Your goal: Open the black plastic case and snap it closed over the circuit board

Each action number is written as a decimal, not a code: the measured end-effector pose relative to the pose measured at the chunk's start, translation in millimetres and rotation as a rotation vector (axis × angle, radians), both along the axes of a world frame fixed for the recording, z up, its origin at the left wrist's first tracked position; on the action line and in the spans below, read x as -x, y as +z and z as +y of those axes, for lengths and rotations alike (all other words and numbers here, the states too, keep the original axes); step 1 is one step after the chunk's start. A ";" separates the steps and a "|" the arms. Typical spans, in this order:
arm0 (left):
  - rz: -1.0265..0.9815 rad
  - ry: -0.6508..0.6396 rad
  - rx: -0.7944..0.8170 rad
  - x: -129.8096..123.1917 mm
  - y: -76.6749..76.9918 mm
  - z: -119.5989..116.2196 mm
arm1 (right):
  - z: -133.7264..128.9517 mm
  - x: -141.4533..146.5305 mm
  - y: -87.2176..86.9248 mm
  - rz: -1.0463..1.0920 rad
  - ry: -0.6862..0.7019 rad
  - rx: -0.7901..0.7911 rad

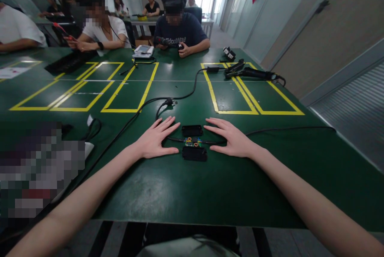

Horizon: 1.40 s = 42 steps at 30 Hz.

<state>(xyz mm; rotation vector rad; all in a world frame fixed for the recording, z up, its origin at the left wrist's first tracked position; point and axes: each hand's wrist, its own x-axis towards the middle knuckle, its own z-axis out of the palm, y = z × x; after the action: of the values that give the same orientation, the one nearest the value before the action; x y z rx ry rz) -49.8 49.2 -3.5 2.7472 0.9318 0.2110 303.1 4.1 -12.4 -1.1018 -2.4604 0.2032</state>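
Note:
My left hand rests on the green table with its fingers spread, left of a small circuit board. On the board's other side lies my right hand, also spread and holding nothing. Copper-coloured coils show on the board, and a black cable leads off from each of its ends, passing by my hands. One black plastic housing half lies just beyond the board. The other black housing half lies on the near side, between my two thumbs.
A power plug on a black cable lies beyond my left hand. Yellow tape outlines mark the table. Farther right is a black hair-iron-like tool. Across the table a person in a dark shirt handles a black object; others sit left.

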 end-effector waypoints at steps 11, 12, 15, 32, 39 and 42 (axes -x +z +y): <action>-0.014 0.059 -0.012 -12.8 -1.8 -16.3 | -12.5 14.2 -2.2 -0.004 0.015 0.044; -0.015 0.055 -0.010 -12.7 -1.2 -16.5 | -14.1 15.8 -2.4 -0.007 0.016 0.046; -0.015 0.043 -0.009 -12.1 -0.1 -17.1 | -17.4 19.4 -3.1 -0.012 0.007 0.045; 0.020 0.013 0.033 -14.4 3.9 -17.0 | -19.1 18.9 -4.4 -0.116 0.030 0.099; 0.021 0.017 0.044 -15.7 2.3 -16.2 | -18.5 19.2 -6.2 -0.222 -0.028 0.119; 0.022 0.024 0.052 -17.3 2.1 -15.7 | -18.8 21.5 -9.5 -0.228 -0.085 0.118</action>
<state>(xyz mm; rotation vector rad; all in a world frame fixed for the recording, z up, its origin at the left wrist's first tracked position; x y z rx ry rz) -32.5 33.5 -1.4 2.6973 0.9633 0.1584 281.6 -14.7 -21.9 -1.3437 -2.6218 0.2089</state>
